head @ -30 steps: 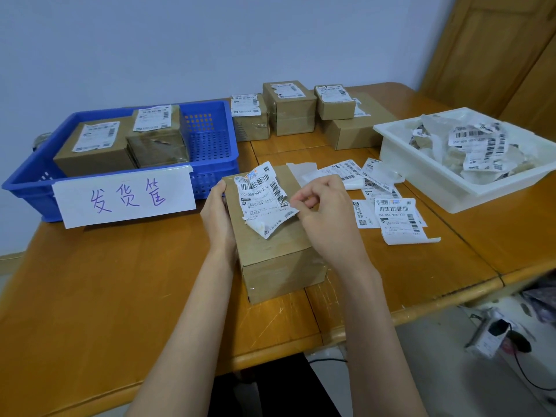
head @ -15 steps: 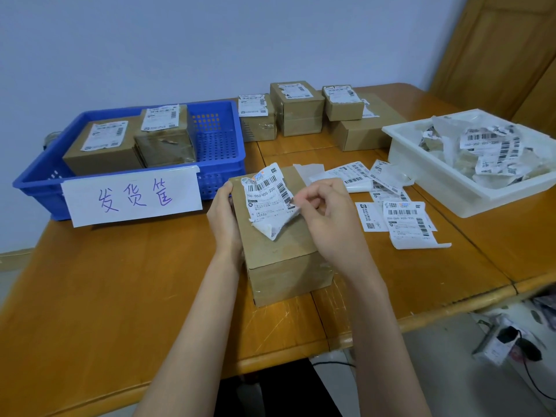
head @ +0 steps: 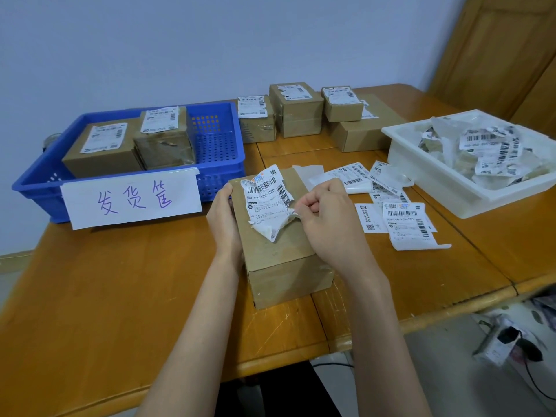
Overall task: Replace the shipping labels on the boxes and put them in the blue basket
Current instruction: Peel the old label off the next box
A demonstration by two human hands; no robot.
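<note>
Soft, even indoor light fell with faint shadows and no glare; the wide-angle view curved and softened toward its edges

You are looking at a wooden table (head: 126,284) with a smooth, slightly glossy varnish, scratched pale near its front edge. The box (head: 279,260) under your hands is matt brown cardboard, and the label (head: 266,203) on it is thin white paper, wrinkled and torn. The blue basket (head: 216,145) is perforated plastic with a dull sheen; its sign (head: 132,200) is plain matt paper. The white tray (head: 469,191) looks like smooth plastic, though the view there is soft.
</note>
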